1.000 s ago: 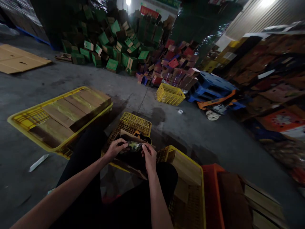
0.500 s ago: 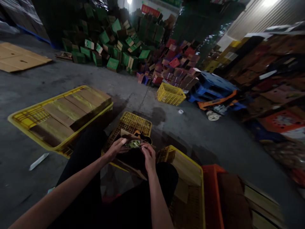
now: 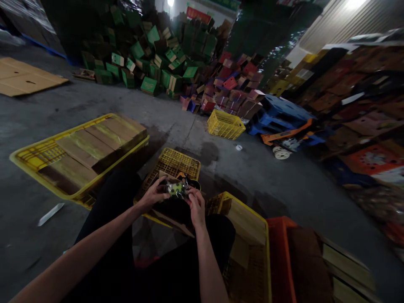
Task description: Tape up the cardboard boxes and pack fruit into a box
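Both my hands meet over a yellow crate (image 3: 176,162) just in front of my knees. My left hand (image 3: 153,195) and my right hand (image 3: 195,204) pinch a small shiny green object (image 3: 176,189) between their fingertips, one hand on each side. What the object is stays too dark and small to name. Cardboard pieces and an orange-and-black thing lie in the crate under it.
A large yellow tray (image 3: 38,176) of cardboard strips lies at left. Another yellow crate (image 3: 249,235) and an orange crate (image 3: 280,252) with cardboard sit at right. Further off stand a yellow basket (image 3: 224,124), a blue pallet (image 3: 280,111) and piles of green and red boxes.
The two hands have drawn closer together and lifted slightly, bunching the green object up between the fingers. Nothing else has moved.
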{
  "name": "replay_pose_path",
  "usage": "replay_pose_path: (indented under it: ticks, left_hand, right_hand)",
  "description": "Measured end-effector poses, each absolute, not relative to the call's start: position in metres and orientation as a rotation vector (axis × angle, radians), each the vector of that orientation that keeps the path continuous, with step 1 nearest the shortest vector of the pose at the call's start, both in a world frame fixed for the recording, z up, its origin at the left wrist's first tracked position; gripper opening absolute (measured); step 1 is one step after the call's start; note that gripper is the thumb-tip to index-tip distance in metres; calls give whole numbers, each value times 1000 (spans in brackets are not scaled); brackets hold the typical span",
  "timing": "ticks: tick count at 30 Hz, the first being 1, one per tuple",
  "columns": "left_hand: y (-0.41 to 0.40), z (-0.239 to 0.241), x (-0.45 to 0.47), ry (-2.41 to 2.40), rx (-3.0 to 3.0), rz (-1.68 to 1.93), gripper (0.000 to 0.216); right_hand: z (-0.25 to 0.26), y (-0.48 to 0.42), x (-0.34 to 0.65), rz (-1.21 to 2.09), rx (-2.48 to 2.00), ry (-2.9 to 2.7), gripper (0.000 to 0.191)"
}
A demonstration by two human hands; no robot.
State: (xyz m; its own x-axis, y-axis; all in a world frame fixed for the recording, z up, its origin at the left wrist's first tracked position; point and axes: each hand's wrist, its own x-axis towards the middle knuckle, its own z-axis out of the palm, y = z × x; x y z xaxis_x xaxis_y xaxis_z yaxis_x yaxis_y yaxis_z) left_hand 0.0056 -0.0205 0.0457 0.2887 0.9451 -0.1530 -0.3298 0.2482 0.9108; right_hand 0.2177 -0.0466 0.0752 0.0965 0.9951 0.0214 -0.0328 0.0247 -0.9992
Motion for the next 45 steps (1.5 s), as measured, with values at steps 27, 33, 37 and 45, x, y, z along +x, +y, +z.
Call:
replay_pose_path:
  ticks: [27,33,37,45]
  left_hand:
    - [-24,48,6,1016,890,1016,37]
    - [-23,48,4,986,862,994,40]
    - [-23,49,6,961,784,931,50]
    - [-24,49,8,797,689,828,70]
  right_hand:
    - [78,-43,218,1115,-1286,-1259,17]
    - [79,-44,218,1129,-1247,-1404,29]
    - [80,-44,219,1082,-1303,-1408,19]
    - [84,-46,219,1014,-1353,-1357,20]
